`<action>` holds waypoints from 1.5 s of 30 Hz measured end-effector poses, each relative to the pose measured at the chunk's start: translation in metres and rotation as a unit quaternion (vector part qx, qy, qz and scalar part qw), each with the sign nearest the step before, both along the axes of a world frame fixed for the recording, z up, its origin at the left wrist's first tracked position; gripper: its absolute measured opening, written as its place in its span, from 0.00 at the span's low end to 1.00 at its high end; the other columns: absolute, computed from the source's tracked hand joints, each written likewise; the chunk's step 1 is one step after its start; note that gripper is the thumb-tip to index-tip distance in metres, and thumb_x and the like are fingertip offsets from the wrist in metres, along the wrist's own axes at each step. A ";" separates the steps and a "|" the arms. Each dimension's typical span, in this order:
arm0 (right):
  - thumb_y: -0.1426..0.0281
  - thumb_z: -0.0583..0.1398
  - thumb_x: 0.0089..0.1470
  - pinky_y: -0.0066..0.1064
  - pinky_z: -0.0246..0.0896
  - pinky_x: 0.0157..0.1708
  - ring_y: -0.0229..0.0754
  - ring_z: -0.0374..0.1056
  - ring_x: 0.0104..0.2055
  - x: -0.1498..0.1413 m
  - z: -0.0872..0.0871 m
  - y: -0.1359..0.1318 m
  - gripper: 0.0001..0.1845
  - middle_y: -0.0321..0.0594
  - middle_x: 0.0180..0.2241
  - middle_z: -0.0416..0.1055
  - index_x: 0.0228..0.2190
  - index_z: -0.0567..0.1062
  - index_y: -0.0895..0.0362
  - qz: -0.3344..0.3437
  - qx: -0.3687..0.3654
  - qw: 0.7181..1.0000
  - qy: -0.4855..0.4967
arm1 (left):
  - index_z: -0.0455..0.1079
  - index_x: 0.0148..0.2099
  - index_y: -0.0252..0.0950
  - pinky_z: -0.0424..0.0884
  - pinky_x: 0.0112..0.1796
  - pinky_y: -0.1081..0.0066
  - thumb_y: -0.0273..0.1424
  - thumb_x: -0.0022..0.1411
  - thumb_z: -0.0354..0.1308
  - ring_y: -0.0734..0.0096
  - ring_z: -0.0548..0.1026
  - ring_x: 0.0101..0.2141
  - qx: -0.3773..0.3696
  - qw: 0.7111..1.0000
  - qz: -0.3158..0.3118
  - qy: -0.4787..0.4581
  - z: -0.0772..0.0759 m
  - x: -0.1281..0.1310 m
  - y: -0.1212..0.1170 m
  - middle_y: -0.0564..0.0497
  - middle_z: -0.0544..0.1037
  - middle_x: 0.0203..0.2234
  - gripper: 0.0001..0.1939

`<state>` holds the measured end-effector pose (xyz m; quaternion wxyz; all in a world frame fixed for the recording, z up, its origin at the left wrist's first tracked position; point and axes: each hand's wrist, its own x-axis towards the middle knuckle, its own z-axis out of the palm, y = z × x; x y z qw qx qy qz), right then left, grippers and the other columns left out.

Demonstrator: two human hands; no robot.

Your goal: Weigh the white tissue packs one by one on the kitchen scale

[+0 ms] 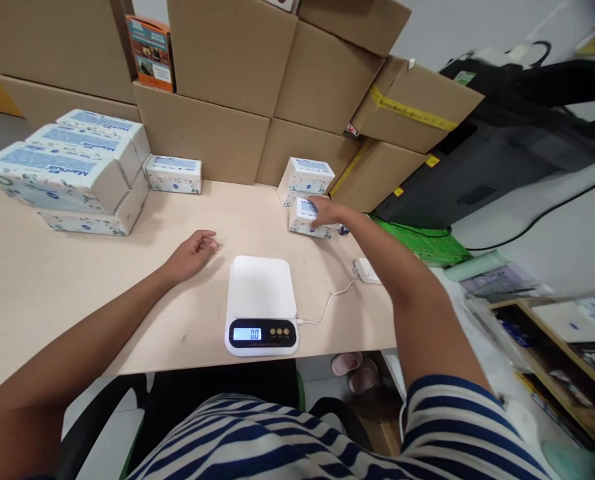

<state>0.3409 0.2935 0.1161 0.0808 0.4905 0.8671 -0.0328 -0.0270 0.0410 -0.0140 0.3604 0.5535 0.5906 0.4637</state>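
Note:
My right hand [327,211] is on a small white pack of tissues [305,208], with the fingers over its top and side. Behind that pack, two similar tissue packs [308,175] are stacked against the cardboard boxes. On the table to the left lies my left hand [193,255], its fingers loosely curled and a little apart, holding nothing. Between my arms sits a white digital kitchen scale [261,288]. Its platform is bare and its lit display reads 0.0.
Larger stacked tissue packs [72,170] stand at the left, beside a single pack [174,175]. Cardboard boxes [202,130] wall off the table's back. A white cable [330,303] runs from the scale to a white plug block [366,270]. A black bag [477,173] is at the right.

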 end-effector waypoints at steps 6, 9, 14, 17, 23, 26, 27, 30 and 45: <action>0.75 0.63 0.62 0.57 0.65 0.74 0.64 0.65 0.77 -0.002 -0.033 -0.004 0.41 0.53 0.80 0.63 0.75 0.69 0.57 0.017 0.061 0.998 0.011 | 0.72 0.65 0.40 0.78 0.59 0.52 0.61 0.65 0.65 0.55 0.83 0.52 0.016 0.999 -0.015 0.026 -0.001 0.003 -0.005 0.42 0.84 0.53 0.38; 0.76 0.59 0.64 0.58 0.66 0.73 0.64 0.65 0.77 -0.006 -0.041 -0.005 0.39 0.53 0.80 0.62 0.74 0.70 0.59 0.005 0.083 0.996 0.028 | 0.71 0.66 0.40 0.77 0.61 0.52 0.60 0.67 0.64 0.55 0.82 0.54 0.015 0.999 -0.022 0.030 -0.002 0.004 -0.005 0.43 0.84 0.54 0.37; 0.74 0.58 0.66 0.55 0.68 0.74 0.61 0.66 0.77 -0.013 -0.054 -0.006 0.37 0.52 0.78 0.65 0.74 0.71 0.59 -0.033 0.102 0.992 0.069 | 0.72 0.66 0.40 0.76 0.62 0.49 0.56 0.67 0.63 0.54 0.82 0.55 0.006 0.999 -0.014 0.031 -0.006 0.005 -0.006 0.41 0.84 0.55 0.35; 0.70 0.59 0.65 0.57 0.68 0.73 0.64 0.68 0.75 -0.015 -0.065 -0.007 0.38 0.56 0.77 0.67 0.74 0.70 0.61 -0.063 0.103 0.988 0.092 | 0.73 0.65 0.40 0.77 0.62 0.52 0.51 0.67 0.65 0.54 0.83 0.56 0.012 1.000 -0.011 0.017 -0.009 0.009 -0.007 0.40 0.84 0.55 0.31; 0.77 0.61 0.53 0.59 0.67 0.74 0.65 0.68 0.75 -0.011 -0.078 0.001 0.46 0.58 0.75 0.69 0.73 0.71 0.60 -0.084 0.095 0.987 0.103 | 0.72 0.68 0.39 0.75 0.63 0.54 0.45 0.72 0.60 0.56 0.82 0.55 0.004 0.999 -0.017 0.040 -0.007 0.018 -0.011 0.41 0.83 0.56 0.28; 0.76 0.62 0.53 0.64 0.69 0.69 0.70 0.73 0.71 -0.028 -0.059 0.007 0.40 0.62 0.72 0.72 0.68 0.77 0.59 -0.124 0.095 0.987 0.032 | 0.73 0.67 0.41 0.75 0.63 0.55 0.43 0.73 0.59 0.57 0.82 0.55 0.002 0.997 -0.019 0.073 -0.002 0.020 -0.015 0.44 0.85 0.54 0.25; 0.75 0.62 0.54 0.68 0.67 0.69 0.73 0.72 0.70 -0.041 -0.048 0.009 0.37 0.65 0.70 0.73 0.65 0.79 0.61 -0.129 0.113 0.985 0.012 | 0.73 0.66 0.41 0.75 0.64 0.56 0.43 0.73 0.59 0.58 0.82 0.55 0.005 0.996 -0.020 0.083 -0.001 0.020 -0.016 0.46 0.86 0.53 0.24; 0.73 0.58 0.61 0.73 0.63 0.69 0.76 0.71 0.70 -0.105 -0.012 0.008 0.27 0.72 0.64 0.76 0.59 0.81 0.65 -0.080 0.209 0.973 0.063 | 0.74 0.64 0.42 0.76 0.63 0.58 0.41 0.73 0.59 0.59 0.84 0.53 0.016 0.995 -0.022 0.096 -0.001 0.021 -0.018 0.48 0.87 0.50 0.21; 0.40 0.70 0.57 0.76 0.54 0.74 0.77 0.60 0.78 -0.394 -0.060 -0.045 0.57 0.75 0.75 0.63 0.73 0.64 0.61 0.182 0.048 0.976 0.109 | 0.76 0.60 0.43 0.80 0.57 0.60 0.34 0.70 0.66 0.61 0.88 0.47 0.025 0.993 -0.039 0.109 -0.009 0.016 -0.029 0.47 0.90 0.48 0.17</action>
